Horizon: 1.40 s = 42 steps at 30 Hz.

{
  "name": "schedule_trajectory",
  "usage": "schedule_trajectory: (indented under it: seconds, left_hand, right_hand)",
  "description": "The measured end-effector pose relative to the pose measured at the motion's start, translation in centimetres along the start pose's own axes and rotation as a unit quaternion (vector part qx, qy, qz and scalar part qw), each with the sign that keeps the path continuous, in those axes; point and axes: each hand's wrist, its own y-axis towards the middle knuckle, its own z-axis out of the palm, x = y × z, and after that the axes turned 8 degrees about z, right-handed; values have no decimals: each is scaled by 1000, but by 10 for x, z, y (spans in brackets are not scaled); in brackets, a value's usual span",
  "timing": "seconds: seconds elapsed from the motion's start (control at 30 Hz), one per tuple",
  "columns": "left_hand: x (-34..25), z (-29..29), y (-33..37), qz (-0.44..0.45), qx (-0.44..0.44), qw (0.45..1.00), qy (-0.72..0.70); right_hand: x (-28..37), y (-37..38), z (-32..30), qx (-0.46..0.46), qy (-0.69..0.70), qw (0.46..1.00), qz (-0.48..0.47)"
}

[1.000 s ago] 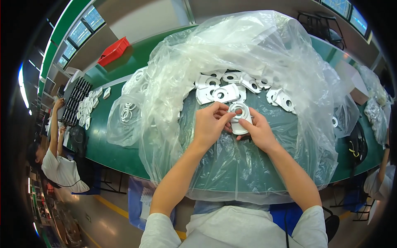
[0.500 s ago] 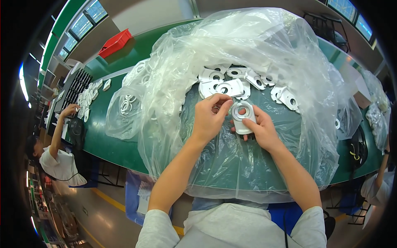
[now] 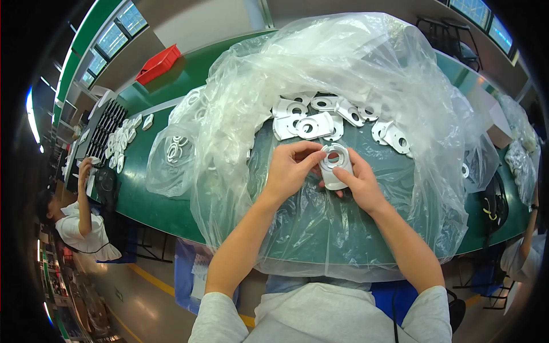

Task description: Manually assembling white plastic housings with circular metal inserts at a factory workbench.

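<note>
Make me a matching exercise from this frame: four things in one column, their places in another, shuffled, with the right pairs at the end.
Things:
1. Right hand
2. Red tray
3. Left hand
4. Blue bin

Places:
A. Below the near edge of the green table
B. Fingertips at the upper left edge of the white plate
C. On the far left part of the table
D. Thumb on the plate's face, below its round hole

Pairs: 1-D, 2-C, 3-B, 4-A
</note>
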Motion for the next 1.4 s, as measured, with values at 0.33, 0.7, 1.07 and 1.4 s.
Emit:
schedule_trajectory:
  seconds: [0.33,0.7,1.07,1.4]
  left_hand:
    - [2,4,-3,21,-7,1000,-11]
    - [-9,-4,-1,141,24,977,156]
    - [-11,-8,-1,209,50,961,173]
    - [-11,-13,-1,159,69,976,129]
  right_hand:
    - [0,-2,1,-24,-31,999,-7]
    - [-6,2,2,-71,-68,994,-39]
    - [-7,2,2,-30,-91,992,-79]
    - [-2,-1,3,-7,-104,993,-58]
